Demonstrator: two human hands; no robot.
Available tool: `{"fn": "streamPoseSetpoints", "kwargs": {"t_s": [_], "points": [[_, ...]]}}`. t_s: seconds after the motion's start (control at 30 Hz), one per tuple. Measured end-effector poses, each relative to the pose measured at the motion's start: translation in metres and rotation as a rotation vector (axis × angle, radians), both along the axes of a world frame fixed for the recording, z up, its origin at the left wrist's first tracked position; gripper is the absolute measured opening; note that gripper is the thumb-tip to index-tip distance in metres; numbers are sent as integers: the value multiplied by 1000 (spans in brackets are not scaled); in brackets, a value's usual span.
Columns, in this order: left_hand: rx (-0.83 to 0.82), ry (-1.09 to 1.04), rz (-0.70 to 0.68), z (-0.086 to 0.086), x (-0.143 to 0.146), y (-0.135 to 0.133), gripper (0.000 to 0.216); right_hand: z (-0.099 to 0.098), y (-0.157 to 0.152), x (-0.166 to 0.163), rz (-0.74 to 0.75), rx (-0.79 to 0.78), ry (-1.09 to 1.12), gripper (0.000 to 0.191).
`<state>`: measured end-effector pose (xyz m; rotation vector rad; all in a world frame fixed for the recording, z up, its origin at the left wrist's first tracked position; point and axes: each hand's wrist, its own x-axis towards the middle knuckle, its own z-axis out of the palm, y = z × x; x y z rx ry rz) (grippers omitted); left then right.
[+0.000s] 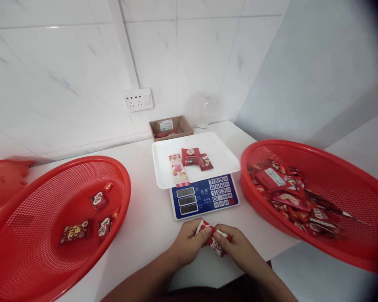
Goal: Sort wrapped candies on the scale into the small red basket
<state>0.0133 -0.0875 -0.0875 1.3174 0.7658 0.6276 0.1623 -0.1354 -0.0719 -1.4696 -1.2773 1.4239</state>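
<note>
Red-and-white packet [212,243], in front of the price-computing scale [205,199], is gripped by your curled left hand [189,240] and right hand [238,246], so press lightly

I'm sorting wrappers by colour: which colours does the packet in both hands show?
The packet shows red and white, seen best in the head view.

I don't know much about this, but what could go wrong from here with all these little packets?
1. The red-and-white packet is pinched between the left grip and the right grip, so pressing hard might crush it.
2. The pink striped packet lies at the near rim of the white tray; a bump could slide it onto the scale's keypad.
3. The right-hand basket seems to reach past the table's edge, so a knock might tip it.
</note>
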Motion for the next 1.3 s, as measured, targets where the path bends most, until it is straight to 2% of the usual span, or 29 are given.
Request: {"fn": "streamPoseSetpoints", "kwargs": {"t_s": [0.1,0.2,0.3,0.4,0.57,0.83,0.9,1.0,1.1,1.2,1.3], "points": [[-32,1,-36,-2,1,0,40,0,-1,-3,15,-27,62,35],[-95,-27,-31,-4,2,-1,42,1,-1,-7,6,31,47,37],[-129,-98,31,-4,3,-1,39,0,1,-10,-96,96,-16,40],[-91,-104,96,-2,3,1,33,0,4,-11,-182,106,-56,33],[-11,1,153,-1,6,5,28,2,5,-6,-157,120,-109,20],[-84,-51,107,-6,4,3,30,0,3,-7,-135,-14,-22,30],[-99,-51,99,-6,4,2,30,-2,4,-9,-148,50,-141,30],[-142,-57,75,-4,4,1,31,-5,6,-9,-185,259,-354,33],[-137,-61,39,-2,4,0,34,-11,7,-9,-223,426,-436,34],[-94,-93,-2,-4,5,0,35,-15,8,-10,-262,461,-422,35],[-51,-106,-27,-6,7,1,35,-13,8,-12,-279,384,-337,36]]}}
